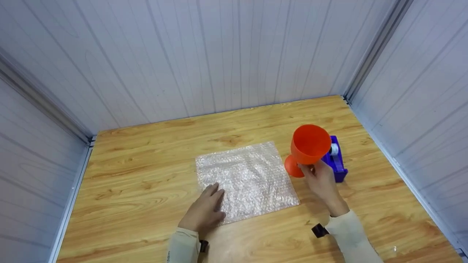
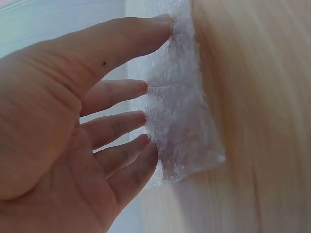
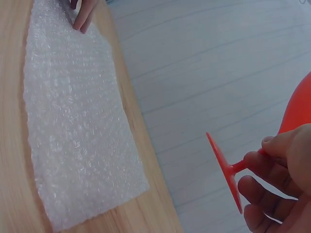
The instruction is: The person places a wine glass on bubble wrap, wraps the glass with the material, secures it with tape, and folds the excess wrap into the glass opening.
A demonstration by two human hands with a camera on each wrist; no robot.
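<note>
A sheet of bubble wrap (image 1: 248,179) lies flat on the wooden table. The left hand (image 1: 206,210) rests on its left part; in the left wrist view the spread, relaxed fingers of that hand (image 2: 92,116) touch the wrap (image 2: 182,111). An orange goblet (image 1: 310,144) is tilted at the wrap's right side, its bowl facing the head camera. The right hand (image 1: 323,182) pinches it by the stem. In the right wrist view the goblet's round base (image 3: 225,170) points toward the wrap (image 3: 82,126), with the right hand's (image 3: 277,179) thumb and index finger on the stem.
A blue tape dispenser (image 1: 340,164) with a white roll stands just behind and right of the goblet, partly hidden by it. Pale panel walls (image 1: 219,54) enclose the table (image 1: 146,182) at the back and on both sides.
</note>
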